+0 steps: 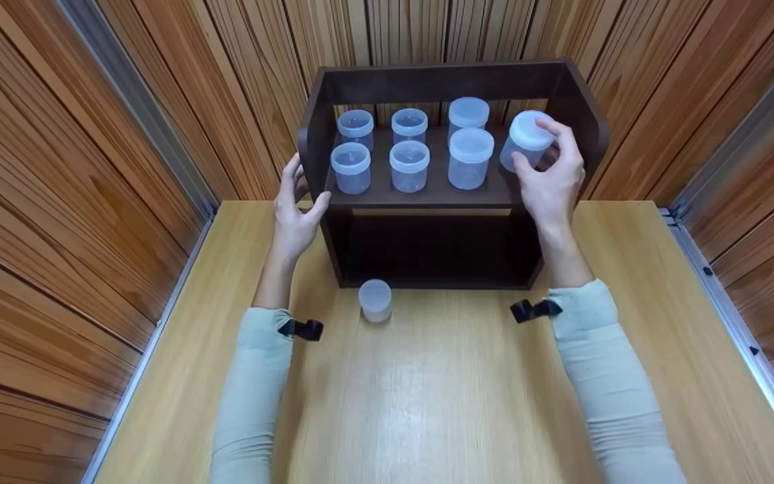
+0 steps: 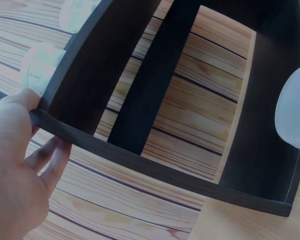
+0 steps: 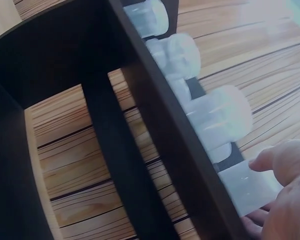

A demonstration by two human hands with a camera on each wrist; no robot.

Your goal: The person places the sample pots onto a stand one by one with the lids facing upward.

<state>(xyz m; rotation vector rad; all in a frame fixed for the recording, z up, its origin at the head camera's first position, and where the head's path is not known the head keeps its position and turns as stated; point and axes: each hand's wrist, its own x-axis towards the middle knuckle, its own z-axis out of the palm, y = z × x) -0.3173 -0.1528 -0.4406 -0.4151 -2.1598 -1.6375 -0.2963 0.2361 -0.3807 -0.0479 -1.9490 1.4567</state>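
Observation:
My left hand (image 1: pixel 295 220) grips the left side panel of a dark brown two-tier shelf (image 1: pixel 427 199); the left wrist view shows its thumb and fingers about the panel's edge (image 2: pixel 55 127). On the right, my right hand (image 1: pixel 555 178) holds a tall translucent jar (image 1: pixel 529 132) with a white lid, thumb on one side and fingers on the other. The jar tilts slightly over the upper tier's right end. Just left of it stand two tall lidded jars, a front one (image 1: pixel 470 159) and a back one (image 1: pixel 468 114). Shorter jars (image 1: pixel 409 166) stand in pairs farther left.
One translucent jar (image 1: pixel 375 300) stands on the wooden table (image 1: pixel 414 403) before the shelf's lower left front. The dark lower tier (image 1: pixel 437 249) lies beneath the jars. Wood-patterned walls (image 1: pixel 91 168) enclose the back and sides, with metal rails (image 1: pixel 729 309) along the table's edges.

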